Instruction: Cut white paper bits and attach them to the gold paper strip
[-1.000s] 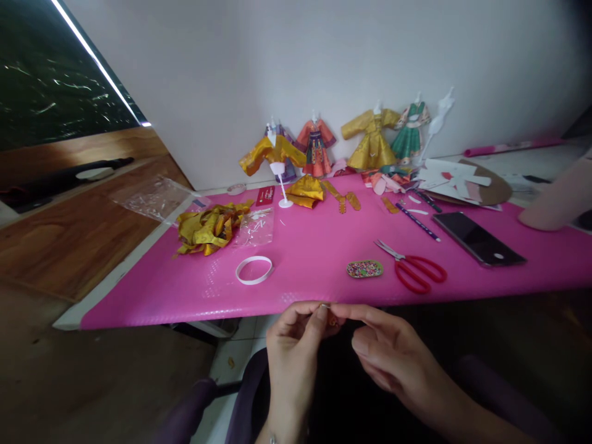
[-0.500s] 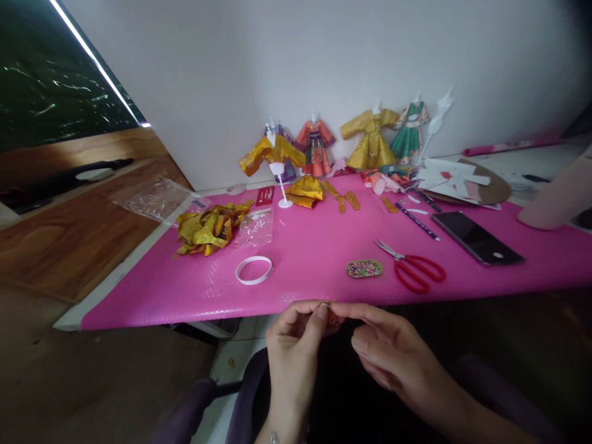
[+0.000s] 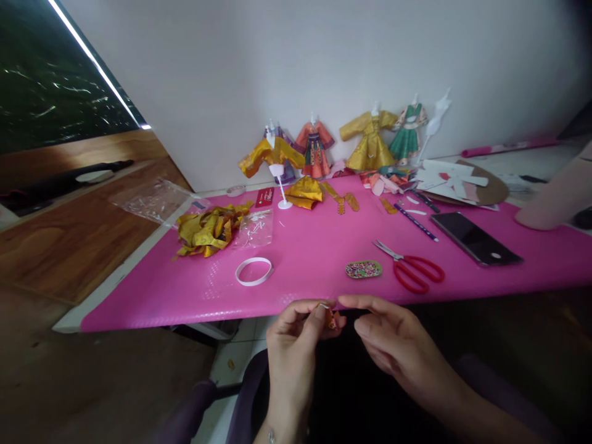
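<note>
My left hand [image 3: 296, 345], at the table's front edge, pinches a small gold-orange patterned piece [image 3: 331, 318] between thumb and fingers. A thin white strip shows at the top of it, by the thumb tip. Just right of the piece, my right hand [image 3: 398, 345] is held with its index finger stretched out and its thumb apart, gripping nothing. Beyond the hands on the pink table cover [image 3: 305, 259] lie red-handled scissors [image 3: 414, 268], an oval speckled case [image 3: 363, 269] and a white ring-shaped band [image 3: 254, 271].
Several doll stands in small robes, one a gold dress [image 3: 374, 142], stand along the wall. Gold scraps [image 3: 210, 229] and a clear bag of white bits [image 3: 254, 228] lie left. A phone [image 3: 475, 238], a dark pen [image 3: 417, 222] and paper scraps [image 3: 453, 179] lie right.
My right index finger has moved off the piece to the right, leaving a gap. More of the piece and its white strip now shows in my left hand.
</note>
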`<state>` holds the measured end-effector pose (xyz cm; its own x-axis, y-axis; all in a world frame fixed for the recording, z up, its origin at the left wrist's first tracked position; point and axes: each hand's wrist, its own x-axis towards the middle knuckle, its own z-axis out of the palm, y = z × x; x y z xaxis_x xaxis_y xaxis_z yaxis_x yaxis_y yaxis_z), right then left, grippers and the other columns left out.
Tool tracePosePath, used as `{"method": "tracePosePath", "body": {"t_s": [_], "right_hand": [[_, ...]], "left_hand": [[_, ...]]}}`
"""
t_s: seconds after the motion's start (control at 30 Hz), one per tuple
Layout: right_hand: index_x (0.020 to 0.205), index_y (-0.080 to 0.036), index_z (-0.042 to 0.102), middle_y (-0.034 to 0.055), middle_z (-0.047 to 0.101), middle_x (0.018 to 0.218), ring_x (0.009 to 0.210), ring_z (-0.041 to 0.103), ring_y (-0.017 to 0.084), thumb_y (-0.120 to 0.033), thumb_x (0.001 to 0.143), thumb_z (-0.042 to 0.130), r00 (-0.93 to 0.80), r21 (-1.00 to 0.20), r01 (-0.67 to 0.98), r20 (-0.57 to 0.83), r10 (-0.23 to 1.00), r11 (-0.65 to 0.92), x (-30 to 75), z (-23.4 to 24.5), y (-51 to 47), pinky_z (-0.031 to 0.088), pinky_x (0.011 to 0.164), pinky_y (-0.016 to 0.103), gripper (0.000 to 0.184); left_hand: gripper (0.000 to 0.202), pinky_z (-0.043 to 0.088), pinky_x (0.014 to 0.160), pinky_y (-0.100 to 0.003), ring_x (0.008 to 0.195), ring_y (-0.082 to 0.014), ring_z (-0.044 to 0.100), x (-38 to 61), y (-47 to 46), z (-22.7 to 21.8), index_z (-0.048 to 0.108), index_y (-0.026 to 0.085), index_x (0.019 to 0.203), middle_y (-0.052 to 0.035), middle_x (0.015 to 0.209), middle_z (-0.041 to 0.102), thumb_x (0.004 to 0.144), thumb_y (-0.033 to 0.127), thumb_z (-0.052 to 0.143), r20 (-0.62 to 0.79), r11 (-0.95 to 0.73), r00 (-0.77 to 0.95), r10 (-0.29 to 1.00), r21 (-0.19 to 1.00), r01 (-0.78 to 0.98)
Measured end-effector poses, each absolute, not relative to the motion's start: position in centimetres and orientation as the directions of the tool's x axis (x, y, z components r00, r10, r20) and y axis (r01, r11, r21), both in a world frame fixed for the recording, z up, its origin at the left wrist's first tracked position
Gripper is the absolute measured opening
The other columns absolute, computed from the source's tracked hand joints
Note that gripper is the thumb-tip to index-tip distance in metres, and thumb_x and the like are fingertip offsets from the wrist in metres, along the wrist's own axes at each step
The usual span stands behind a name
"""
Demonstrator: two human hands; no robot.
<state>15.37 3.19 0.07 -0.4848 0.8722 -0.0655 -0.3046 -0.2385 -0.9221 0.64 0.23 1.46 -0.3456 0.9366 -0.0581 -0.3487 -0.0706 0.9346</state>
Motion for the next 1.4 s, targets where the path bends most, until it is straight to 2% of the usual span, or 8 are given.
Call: {"method": "tracePosePath", "body": {"t_s": [0.27, 0.5, 0.7, 1.03, 1.13, 1.23, 1.33, 1.4], "right_hand": [[0.09, -0.019, 0.067, -0.0066, 0.052, 0.06, 0.043, 0.025, 0.003, -0.035, 0.083, 0.073, -0.456, -0.946, -0.241, -0.088, 0.886, -0.217, 15.2, 0.2, 3.5, 0.016, 0.04, 0.019, 0.018], [0.085, -0.018, 0.065, -0.0055, 0.055, 0.062, 0.045, 0.028, 0.003, -0.033, 0.077, 0.075, -0.448, -0.952, -0.208, -0.113, 0.887, -0.226, 15.1, 0.7, 3.7, 0.013, 0.039, 0.019, 0.019], [0.079, -0.017, 0.063, -0.0029, 0.059, 0.062, 0.049, 0.036, 0.006, -0.033, 0.074, 0.074, -0.431, -0.967, -0.166, -0.103, 0.897, -0.191, 15.1, 1.2, 4.1, 0.02, 0.041, 0.019, 0.02], [0.078, -0.02, 0.058, -0.009, 0.043, 0.053, 0.042, 0.027, 0.006, -0.04, 0.078, 0.07, -0.413, -0.978, -0.157, -0.062, 0.909, -0.139, 15.2, 1.5, 4.5, 0.018, 0.039, 0.021, 0.023], [0.089, -0.02, 0.06, -0.0082, 0.046, 0.051, 0.04, 0.029, 0.008, -0.05, 0.088, 0.053, -0.37, -0.997, 0.072, 0.003, 0.929, 0.032, 16.7, 1.6, 6.2, 0.023, 0.041, 0.023, 0.03], [0.069, -0.021, 0.058, -0.0019, 0.052, 0.053, 0.045, 0.04, 0.011, -0.052, 0.097, 0.032, -0.326, -0.918, 0.34, 0.089, 0.941, 0.204, 19.8, 1.7, 8.8, 0.031, 0.048, 0.027, 0.05], [0.052, -0.023, 0.047, -0.0014, 0.049, 0.05, 0.049, 0.045, 0.014, -0.045, 0.088, 0.053, -0.263, -0.81, 0.528, 0.13, 0.956, 0.256, 23.9, 1.4, 11.0, 0.031, 0.052, 0.03, 0.042], [0.053, -0.023, 0.049, -0.0016, 0.051, 0.05, 0.049, 0.045, 0.016, -0.034, 0.08, 0.061, -0.219, -0.72, 0.643, 0.156, 0.963, 0.262, 26.6, 0.9, 12.0, 0.029, 0.052, 0.031, 0.031]], "left_hand": [[0.007, 0.059, 0.057, -0.018, 0.057, -0.0097, 0.067, 1.5, -0.3, 1.8, 0.077, 0.019, 0.073, 0.002, 0.063, 0.074, 0.08, 0.02, 0.076, -0.051, -0.061, -0.305, 0.951, 0.935, -0.349], [0.006, 0.058, 0.06, -0.016, 0.064, -0.0107, 0.068, 1.8, -0.6, 1.4, 0.077, 0.021, 0.074, 0.0018, 0.07, 0.074, 0.079, 0.019, 0.075, 0.017, -0.093, -0.329, 0.944, 0.971, -0.219], [0.006, 0.059, 0.062, -0.019, 0.07, -0.014, 0.07, 1.8, -0.4, 1.2, 0.078, 0.022, 0.075, 0.0001, 0.076, 0.074, 0.08, 0.019, 0.075, 0.11, -0.155, -0.342, 0.933, 0.982, -0.106], [0.004, 0.061, 0.063, -0.021, 0.069, -0.0149, 0.07, 1.9, 0.1, 1.7, 0.077, 0.022, 0.075, -0.0001, 0.077, 0.074, 0.078, 0.022, 0.076, 0.12, -0.152, -0.348, 0.93, 0.986, -0.068], [0.009, 0.061, 0.06, -0.021, 0.061, -0.0131, 0.069, 1.1, 1.9, 2.3, 0.075, 0.02, 0.079, 0.0008, 0.073, 0.073, 0.078, 0.029, 0.076, 0.055, -0.081, -0.367, 0.929, 0.995, -0.057], [0.017, 0.06, 0.054, -0.023, 0.054, -0.0129, 0.067, 0.4, 4.3, 3.0, 0.072, 0.016, 0.08, 0.0019, 0.063, 0.068, 0.078, 0.033, 0.074, -0.019, 0.001, -0.317, 0.948, 0.998, -0.056], [0.019, 0.058, 0.048, -0.022, 0.053, -0.0137, 0.066, 0.0, 5.7, 3.7, 0.069, 0.015, 0.079, 0.0018, 0.06, 0.066, 0.076, 0.033, 0.074, -0.049, 0.042, -0.246, 0.968, 0.999, -0.035], [0.02, 0.056, 0.044, -0.023, 0.054, -0.0161, 0.069, 0.1, 5.7, 4.1, 0.067, 0.015, 0.076, 0.0008, 0.059, 0.066, 0.075, 0.035, 0.072, -0.078, 0.078, -0.184, 0.98, 0.997, -0.007]]}}
